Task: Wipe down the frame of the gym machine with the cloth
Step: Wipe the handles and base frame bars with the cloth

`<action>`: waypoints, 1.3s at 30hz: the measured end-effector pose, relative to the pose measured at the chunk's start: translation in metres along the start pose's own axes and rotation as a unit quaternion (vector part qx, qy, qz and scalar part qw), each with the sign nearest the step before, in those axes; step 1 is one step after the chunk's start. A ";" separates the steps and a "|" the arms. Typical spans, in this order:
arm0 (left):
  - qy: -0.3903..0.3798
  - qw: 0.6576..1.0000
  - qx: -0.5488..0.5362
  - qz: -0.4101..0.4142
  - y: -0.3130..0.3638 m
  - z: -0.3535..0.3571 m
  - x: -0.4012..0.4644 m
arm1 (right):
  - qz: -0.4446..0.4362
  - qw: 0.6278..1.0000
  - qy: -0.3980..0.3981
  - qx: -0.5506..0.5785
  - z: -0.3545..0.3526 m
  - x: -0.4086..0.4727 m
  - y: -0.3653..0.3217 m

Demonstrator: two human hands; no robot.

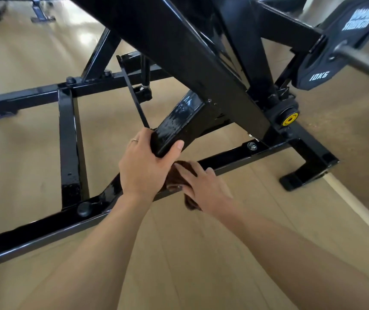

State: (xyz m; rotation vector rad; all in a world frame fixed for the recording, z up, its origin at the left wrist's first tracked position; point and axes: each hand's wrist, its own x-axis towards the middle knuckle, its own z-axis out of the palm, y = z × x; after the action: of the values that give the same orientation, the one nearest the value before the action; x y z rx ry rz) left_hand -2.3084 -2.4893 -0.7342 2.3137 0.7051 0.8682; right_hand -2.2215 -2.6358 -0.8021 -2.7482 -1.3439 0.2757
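Observation:
The black steel frame of the gym machine (69,148) spreads across the tan floor. My left hand (143,166) grips the lower end of a short slanted black beam (179,121), fingers and thumb wrapped round it. Just below, my right hand (203,189) presses a brown cloth (179,175) onto the long low base rail (235,156), fingers lying fairly flat over the cloth. Part of the cloth hangs down below my right palm.
A thick diagonal beam (179,48) crosses overhead. A 10 kg black weight plate (335,41) sits on a bar at the upper right, near a yellow-capped pivot (289,119). A black foot (306,173) ends the frame at the right. Another machine's base (41,13) stands far left.

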 end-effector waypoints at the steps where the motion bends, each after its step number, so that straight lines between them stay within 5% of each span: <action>1: 0.003 1.000 -0.004 0.000 0.000 0.001 0.000 | 0.034 0.999 0.015 0.017 -0.003 0.001 0.019; 5: 0.014 1.000 -0.010 -0.005 0.000 0.002 -0.001 | 0.195 0.979 0.048 0.032 -0.018 0.011 0.088; 9: 0.017 1.000 -0.001 -0.010 0.002 0.003 -0.001 | 0.273 0.961 0.033 0.032 -0.028 0.020 0.087; 16: 0.024 1.000 0.008 -0.005 0.004 0.002 -0.001 | -0.030 0.998 -0.022 0.050 0.002 -0.003 -0.034; 21: 0.005 1.000 -0.008 0.001 0.001 -0.002 -0.001 | -0.081 0.996 -0.009 0.037 0.004 0.000 -0.011; 27: 0.022 0.999 -0.013 -0.035 0.009 0.003 -0.006 | 0.212 0.975 0.047 0.050 -0.024 0.005 0.116; 31: 0.026 0.999 -0.005 -0.034 0.011 0.003 -0.007 | 0.275 0.958 0.035 0.077 -0.021 0.008 0.085; 39: 0.012 0.999 -0.008 -0.032 0.009 0.002 -0.004 | -0.017 0.992 -0.014 0.122 0.001 0.002 -0.062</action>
State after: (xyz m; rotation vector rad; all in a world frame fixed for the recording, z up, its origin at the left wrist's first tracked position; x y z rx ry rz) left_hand -2.3071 -2.4990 -0.7313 2.2579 0.7763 0.8699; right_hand -2.2686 -2.5962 -0.7946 -2.5270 -1.2665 0.4472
